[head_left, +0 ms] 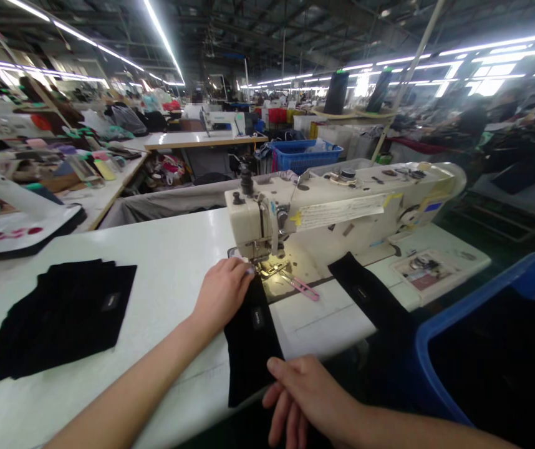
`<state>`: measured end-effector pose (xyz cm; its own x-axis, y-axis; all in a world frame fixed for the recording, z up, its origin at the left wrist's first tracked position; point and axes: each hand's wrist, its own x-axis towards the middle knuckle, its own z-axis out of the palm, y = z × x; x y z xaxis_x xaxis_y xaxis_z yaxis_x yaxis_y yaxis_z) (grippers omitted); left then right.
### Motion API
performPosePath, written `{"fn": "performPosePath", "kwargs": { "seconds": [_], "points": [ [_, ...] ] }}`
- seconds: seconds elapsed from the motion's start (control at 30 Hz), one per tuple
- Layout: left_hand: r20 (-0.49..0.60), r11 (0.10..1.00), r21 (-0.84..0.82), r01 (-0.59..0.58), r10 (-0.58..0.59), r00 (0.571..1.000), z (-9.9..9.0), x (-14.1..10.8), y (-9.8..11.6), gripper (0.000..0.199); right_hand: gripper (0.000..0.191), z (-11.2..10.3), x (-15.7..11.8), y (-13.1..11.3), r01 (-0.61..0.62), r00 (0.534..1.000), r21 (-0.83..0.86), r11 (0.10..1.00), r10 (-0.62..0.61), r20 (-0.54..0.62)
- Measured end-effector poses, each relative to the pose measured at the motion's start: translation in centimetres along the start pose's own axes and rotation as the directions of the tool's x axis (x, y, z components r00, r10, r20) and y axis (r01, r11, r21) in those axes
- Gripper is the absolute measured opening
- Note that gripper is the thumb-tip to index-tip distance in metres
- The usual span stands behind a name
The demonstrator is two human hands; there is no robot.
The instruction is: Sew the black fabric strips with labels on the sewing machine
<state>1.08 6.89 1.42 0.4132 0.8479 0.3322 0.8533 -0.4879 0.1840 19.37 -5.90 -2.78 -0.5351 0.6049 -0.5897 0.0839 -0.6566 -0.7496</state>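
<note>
A black fabric strip [249,349] with a small pale-lettered label lies on the white table, its far end under the needle area of a cream sewing machine [342,212]. My left hand [223,290] presses on the strip's far end beside the presser foot, fingers bent and held together. At the near right corner, my right hand [312,396] has its thumb over the strip's edge and its fingers curled below. The lower fingers are slightly apart. A slim pink-handled tool [305,288] rests on the lit machine bed, right of the needle.
Stacked black fabric pieces [71,315] lie on the left of the table. Another labelled black piece [365,290] hangs over the front edge on the right, near a blue basket [424,349] holding dark material. Further off stand another machine table [192,140] and a blue crate [302,156].
</note>
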Motion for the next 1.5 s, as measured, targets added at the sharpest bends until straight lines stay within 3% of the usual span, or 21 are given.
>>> {"fn": "performPosePath", "kwargs": {
  "seconds": [0.1, 0.17, 0.2, 0.23, 0.27, 0.3, 0.37, 0.43, 0.5, 0.8, 1.0, 1.3, 1.5],
  "points": [
    [0.009, 0.974, -0.059, -0.219, 0.220, 0.975, 0.0, -1.5, -0.1, 0.027, 0.078, -0.3, -0.3, -0.2, -0.012, 1.000, -0.083, 0.996, 0.013, 0.013],
    [0.014, 0.962, -0.091, -0.258, 0.261, 0.965, 0.1, -2.2, -0.2, 0.028, 0.077, -1.0, -0.8, -0.6, 0.014, 0.999, -0.286, 0.958, -0.026, -0.039],
    [0.012, 0.963, -0.092, -0.254, 0.256, 0.967, 0.2, -2.3, -0.3, 0.029, 0.074, -1.5, -1.2, -0.9, 0.076, 0.988, -0.439, 0.896, -0.128, -0.090],
    [0.011, 0.965, -0.087, -0.247, 0.249, 0.968, 0.3, -2.4, -0.4, 0.030, 0.069, -2.1, -1.6, -1.2, 0.163, 0.947, -0.604, 0.780, -0.295, -0.126],
    [0.012, 0.967, -0.079, -0.244, 0.246, 0.969, 0.4, -2.3, -0.4, 0.030, 0.062, -2.7, -1.9, -1.6, 0.256, 0.860, -0.751, 0.608, -0.498, -0.110],
    [0.012, 0.968, -0.070, -0.241, 0.242, 0.970, 0.5, -2.3, -0.5, 0.031, 0.052, -3.3, -2.1, -2.0, 0.327, 0.738, -0.854, 0.405, -0.674, -0.037],
    [0.014, 0.970, -0.059, -0.235, 0.237, 0.971, 0.6, -2.0, -0.7, 0.031, 0.032, -4.3, -2.2, -2.6, 0.402, 0.521, -0.915, 0.047, -0.833, 0.186],
    [0.012, 0.971, -0.061, -0.230, 0.232, 0.973, 0.6, -1.8, -0.8, 0.030, 0.025, -4.8, -1.8, -2.9, 0.448, 0.408, -0.881, -0.152, -0.842, 0.353],
    [0.013, 0.971, -0.072, -0.226, 0.228, 0.974, 0.7, -1.7, -0.9, 0.030, 0.024, -4.9, -1.1, -2.9, 0.464, 0.359, -0.854, -0.237, -0.831, 0.425],
    [0.007, 0.973, -0.077, -0.219, 0.220, 0.975, 0.8, -1.4, -1.1, 0.031, 0.023, -4.7, -0.4, -2.8, 0.443, 0.346, -0.853, -0.276, -0.825, 0.447],
    [0.004, 0.971, -0.088, -0.220, 0.221, 0.975, 0.7, -1.2, -1.2, 0.031, 0.022, -4.6, -0.3, -2.8, 0.413, 0.372, -0.866, -0.282, -0.816, 0.443],
    [0.001, 0.973, -0.084, -0.216, 0.217, 0.976, 0.9, -1.3, -1.5, 0.031, 0.022, -4.5, -0.3, -2.8, 0.405, 0.350, -0.864, -0.300, -0.822, 0.450],
    [0.005, 0.969, -0.088, -0.232, 0.234, 0.972, 0.8, -1.3, -1.6, 0.031, 0.021, -4.6, -0.2, -2.7, 0.388, 0.378, -0.865, -0.319, -0.800, 0.465]
  ]
}}
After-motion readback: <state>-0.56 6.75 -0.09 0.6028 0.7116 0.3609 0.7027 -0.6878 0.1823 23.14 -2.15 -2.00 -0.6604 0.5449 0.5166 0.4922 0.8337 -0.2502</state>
